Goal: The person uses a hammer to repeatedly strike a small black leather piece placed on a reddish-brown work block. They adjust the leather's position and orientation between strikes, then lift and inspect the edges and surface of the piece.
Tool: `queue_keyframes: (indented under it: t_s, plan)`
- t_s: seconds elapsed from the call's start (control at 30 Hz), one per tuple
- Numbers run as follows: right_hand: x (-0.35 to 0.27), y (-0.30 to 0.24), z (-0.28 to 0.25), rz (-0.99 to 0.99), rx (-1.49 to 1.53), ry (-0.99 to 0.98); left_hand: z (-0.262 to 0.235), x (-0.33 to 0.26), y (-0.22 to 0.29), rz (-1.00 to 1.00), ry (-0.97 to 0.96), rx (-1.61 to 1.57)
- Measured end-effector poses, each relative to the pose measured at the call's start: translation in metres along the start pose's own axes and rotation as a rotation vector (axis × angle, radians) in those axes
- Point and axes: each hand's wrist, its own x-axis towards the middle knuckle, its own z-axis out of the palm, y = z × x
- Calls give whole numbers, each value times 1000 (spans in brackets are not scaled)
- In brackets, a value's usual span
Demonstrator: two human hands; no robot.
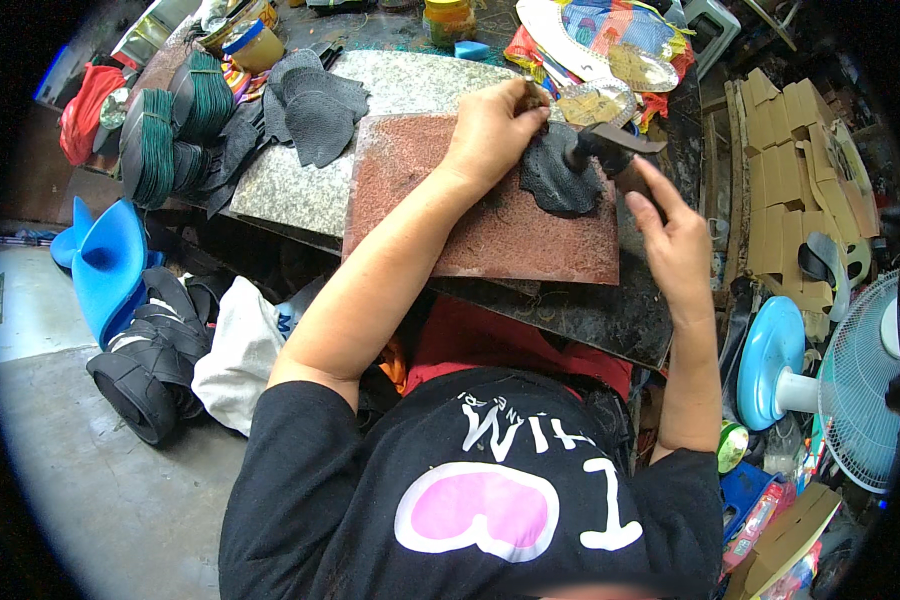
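Right hand (678, 245) is closed on the handle of a hammer (610, 148), index finger running along the handle. Hammer's striking face is right at a black leather-look piece (560, 188); can't tell if it's touching or just above. That piece lies near the upper right corner of a reddish-brown board (510, 245), scalloped edge toward the person. Left hand (490, 125) is at the board's top edge, just beside the black piece, fingers bent and thumb close to them; can't tell if it pinches anything. Left forearm crosses over the board. Board sits partly on a speckled grey slab (420, 78), all on a dark workbench (595, 315). Left of the board: loose pile of black cut pieces (315, 108) on the slab, then bundles wound with green cord (148, 145), red bag (90, 115) at far left. Back of bench: blue-rimmed tub (255, 48), yellow jar (448, 20), small blue block (472, 50) near the jar. Beyond the hammer: brown sole-shaped piece (595, 103). Right of bench: cardboard boxes (785, 170), and nearer the person a fan (862, 385). Floor side, left: blue curled sheet (110, 260), black rolled items (150, 365), white cloth (238, 350) beside them.
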Motion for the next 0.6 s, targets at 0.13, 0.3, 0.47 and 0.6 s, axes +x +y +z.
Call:
queue_keyframes:
  t_s: [0.13,0.3,0.47,0.6]
  plan:
    - [9,-38,-41,-91,406,235,4,-1,10,249,21,209]
    - [17,-41,-26,-168,287,221,11,-1,17,382,-7,292]
    - [5,0,-4,-22,-112,59,13,-5,9,144,46,226]
    - [-10,13,13,-16,-192,1,9,1,-1,-99,78,-76]
